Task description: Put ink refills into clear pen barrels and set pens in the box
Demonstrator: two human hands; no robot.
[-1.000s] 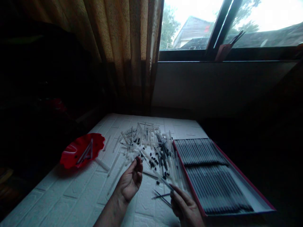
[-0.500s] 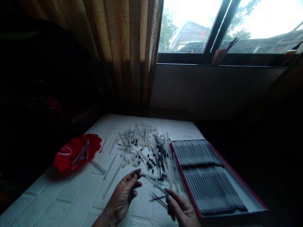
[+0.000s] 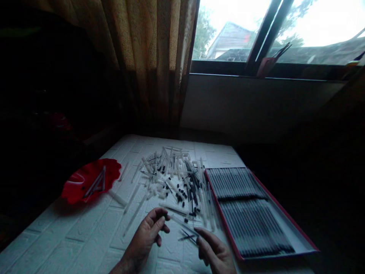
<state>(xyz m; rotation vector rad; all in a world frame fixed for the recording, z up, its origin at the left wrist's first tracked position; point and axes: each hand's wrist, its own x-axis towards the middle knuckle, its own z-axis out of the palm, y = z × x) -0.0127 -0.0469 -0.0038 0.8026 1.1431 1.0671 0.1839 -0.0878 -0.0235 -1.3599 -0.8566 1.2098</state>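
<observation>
Left hand [image 3: 145,233] pinches what looks like a small black cap [image 3: 165,217] between thumb and fingertips, other fingers curled. Right hand [image 3: 215,253] is part open at a thin clear tube [image 3: 184,223]; can't tell if it's gripped. Loose tube-and-cap pile [image 3: 173,179] lies just far of both. Pinch near the tips for control. Red dish [image 3: 110,167] left, refill box [image 3: 224,224] right.

Clear plastic tubes [image 3: 174,167] and small black pieces [image 3: 180,196], loosely heaped and scattered
</observation>
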